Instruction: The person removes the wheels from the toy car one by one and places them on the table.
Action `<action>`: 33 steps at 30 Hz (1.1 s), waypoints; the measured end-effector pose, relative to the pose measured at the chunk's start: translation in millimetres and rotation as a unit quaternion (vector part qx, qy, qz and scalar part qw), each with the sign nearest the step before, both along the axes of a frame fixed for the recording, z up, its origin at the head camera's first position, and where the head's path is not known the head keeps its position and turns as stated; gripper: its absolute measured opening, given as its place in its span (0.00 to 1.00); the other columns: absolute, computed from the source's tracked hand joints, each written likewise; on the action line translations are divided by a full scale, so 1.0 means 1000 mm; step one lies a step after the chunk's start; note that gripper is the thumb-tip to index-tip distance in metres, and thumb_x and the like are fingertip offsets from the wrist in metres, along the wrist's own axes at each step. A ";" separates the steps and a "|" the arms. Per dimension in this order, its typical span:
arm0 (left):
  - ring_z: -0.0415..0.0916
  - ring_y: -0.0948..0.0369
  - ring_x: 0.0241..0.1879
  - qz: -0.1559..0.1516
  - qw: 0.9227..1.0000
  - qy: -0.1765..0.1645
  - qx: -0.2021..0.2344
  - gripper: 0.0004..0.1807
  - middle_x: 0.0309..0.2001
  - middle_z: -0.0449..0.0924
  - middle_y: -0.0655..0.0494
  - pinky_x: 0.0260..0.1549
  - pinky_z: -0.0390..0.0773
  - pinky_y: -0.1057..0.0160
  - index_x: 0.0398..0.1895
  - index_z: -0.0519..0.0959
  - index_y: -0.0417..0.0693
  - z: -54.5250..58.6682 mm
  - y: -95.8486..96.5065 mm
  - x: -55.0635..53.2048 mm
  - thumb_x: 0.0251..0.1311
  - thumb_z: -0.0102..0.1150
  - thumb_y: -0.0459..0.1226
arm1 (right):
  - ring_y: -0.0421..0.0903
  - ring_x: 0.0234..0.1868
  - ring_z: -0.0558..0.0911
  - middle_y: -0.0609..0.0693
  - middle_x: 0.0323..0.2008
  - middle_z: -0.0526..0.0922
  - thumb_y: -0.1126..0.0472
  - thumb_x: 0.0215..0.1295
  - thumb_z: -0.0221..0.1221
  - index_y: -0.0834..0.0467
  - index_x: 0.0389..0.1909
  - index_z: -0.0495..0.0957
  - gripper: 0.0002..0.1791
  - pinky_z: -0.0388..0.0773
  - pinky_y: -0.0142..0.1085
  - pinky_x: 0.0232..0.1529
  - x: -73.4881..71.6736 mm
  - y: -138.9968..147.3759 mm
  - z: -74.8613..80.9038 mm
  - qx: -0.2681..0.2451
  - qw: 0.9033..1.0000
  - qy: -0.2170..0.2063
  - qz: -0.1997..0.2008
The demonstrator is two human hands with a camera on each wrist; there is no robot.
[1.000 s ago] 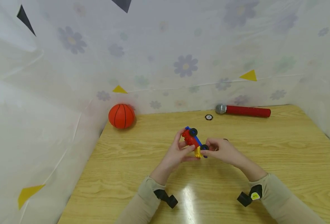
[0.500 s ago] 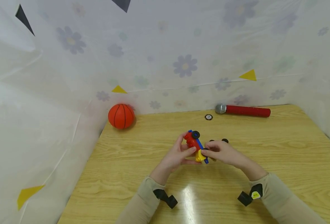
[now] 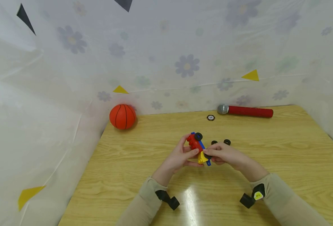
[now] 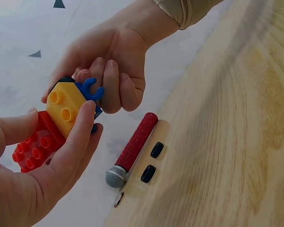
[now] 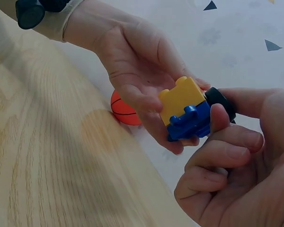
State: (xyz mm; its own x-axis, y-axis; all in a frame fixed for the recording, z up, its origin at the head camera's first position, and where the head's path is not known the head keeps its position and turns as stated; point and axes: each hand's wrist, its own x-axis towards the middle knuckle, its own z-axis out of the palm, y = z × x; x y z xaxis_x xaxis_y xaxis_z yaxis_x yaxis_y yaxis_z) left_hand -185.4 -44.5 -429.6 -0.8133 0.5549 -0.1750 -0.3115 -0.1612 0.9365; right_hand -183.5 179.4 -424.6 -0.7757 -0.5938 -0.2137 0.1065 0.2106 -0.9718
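Observation:
My left hand (image 3: 177, 158) grips a toy block car (image 3: 194, 142), holding it up tilted over the table. The car has a red studded block (image 4: 36, 152), a yellow block (image 5: 182, 98) and a blue base (image 5: 194, 122) with a hook-like end. One black wheel (image 3: 198, 136) shows at its far end. At the near end, my right hand (image 3: 230, 153) pinches another black wheel (image 5: 220, 102) between thumb and index finger, right against the car's side. The right hand's other fingers are curled beneath. Fingers partly hide this wheel in the head view.
Two small black tyres (image 3: 227, 142) lie on the wooden table (image 3: 144, 144) just beyond my right hand. Farther back are a round chip (image 3: 210, 117) and a red microphone (image 3: 249, 111). An orange toy basketball (image 3: 122, 117) sits at the back left, against the flowered sheet (image 3: 155, 62).
The car has come slightly down and nearer to me in my left hand. My right fingers have shifted over the near wheel, and the tyres on the table show more.

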 end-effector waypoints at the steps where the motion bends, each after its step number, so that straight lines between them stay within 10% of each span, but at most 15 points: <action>1: 0.81 0.47 0.51 0.000 1.000 0.001 0.000 0.36 0.57 0.77 0.36 0.50 0.73 0.30 0.75 0.51 0.61 0.000 0.000 0.000 0.71 0.53 0.31 | 0.38 0.14 0.53 0.40 0.14 0.63 0.55 0.75 0.52 0.59 0.33 0.79 0.15 0.55 0.29 0.21 0.000 0.000 0.000 -0.007 1.000 -0.008 -0.001; 14: 0.82 0.44 0.48 0.031 0.999 0.005 -0.036 0.35 0.54 0.78 0.36 0.47 0.75 0.32 0.74 0.53 0.58 -0.001 0.006 0.003 0.69 0.54 0.29 | 0.34 0.11 0.57 0.40 0.12 0.67 0.55 0.75 0.52 0.56 0.29 0.81 0.16 0.56 0.26 0.17 0.003 0.000 0.002 -0.010 0.999 -0.040 -0.024; 22: 0.83 0.44 0.48 0.052 0.994 0.065 -0.071 0.39 0.57 0.74 0.35 0.46 0.78 0.32 0.74 0.51 0.59 -0.005 0.005 0.002 0.67 0.58 0.29 | 0.36 0.12 0.62 0.40 0.10 0.67 0.56 0.76 0.51 0.56 0.21 0.79 0.21 0.59 0.28 0.17 0.004 0.003 0.003 0.010 0.997 -0.025 -0.074; 33: 0.82 0.48 0.50 0.069 0.996 0.029 -0.054 0.41 0.59 0.74 0.37 0.49 0.76 0.33 0.78 0.48 0.59 -0.002 -0.002 -0.003 0.68 0.56 0.29 | 0.38 0.20 0.70 0.41 0.15 0.75 0.48 0.79 0.44 0.55 0.29 0.79 0.23 0.69 0.31 0.25 0.000 0.018 0.009 -0.020 0.996 -0.016 -0.083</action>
